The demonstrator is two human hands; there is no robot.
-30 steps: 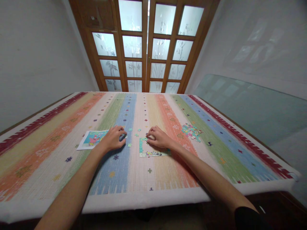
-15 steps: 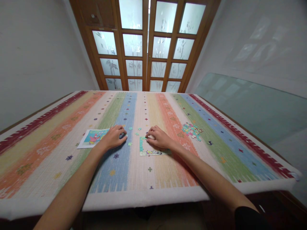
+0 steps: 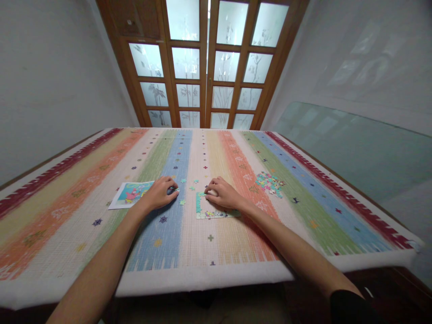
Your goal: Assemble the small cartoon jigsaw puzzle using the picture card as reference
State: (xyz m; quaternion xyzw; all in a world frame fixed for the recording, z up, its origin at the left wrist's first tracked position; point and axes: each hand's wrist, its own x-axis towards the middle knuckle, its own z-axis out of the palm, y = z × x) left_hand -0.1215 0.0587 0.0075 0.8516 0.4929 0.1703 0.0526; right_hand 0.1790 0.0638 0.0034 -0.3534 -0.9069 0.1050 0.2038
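A partly joined jigsaw puzzle (image 3: 198,207) lies on the striped cloth, its left and bottom edges showing as an L of joined pieces. My right hand (image 3: 223,193) rests over its upper part, thumb and fingers curled together at a puzzle piece (image 3: 203,194) by the upper left corner. To the left, my left hand (image 3: 164,193) is curled low over the cloth with a small puzzle piece (image 3: 177,190) at its fingertips. Loose pieces lie between the hands, among them a green puzzle piece (image 3: 182,202). The hands partly hide what they touch.
Beside my left wrist lies a picture sheet (image 3: 130,194) with a pink cartoon figure. A heap of loose puzzle pieces (image 3: 270,183) sits to the right. The striped tablecloth (image 3: 211,247) covers the table; a glass panel (image 3: 344,144) leans at the right wall.
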